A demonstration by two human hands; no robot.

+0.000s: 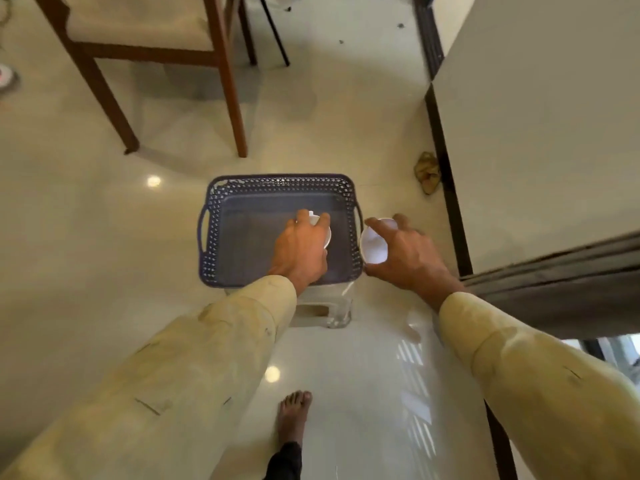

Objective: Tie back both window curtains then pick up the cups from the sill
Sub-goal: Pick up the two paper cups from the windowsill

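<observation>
Your left hand (300, 249) curls its fingers round a white cup (320, 230) inside the blue basket (221, 202) (set on a pale stool (332, 306)), while your right hand (403, 252) clasps another white cup (373, 247) just beside the basket's right rim, wooden chair (221, 64) beyond.

soft warm light, glare spots on glossy floor (346, 358), wide-angle edge bending.
</observation>
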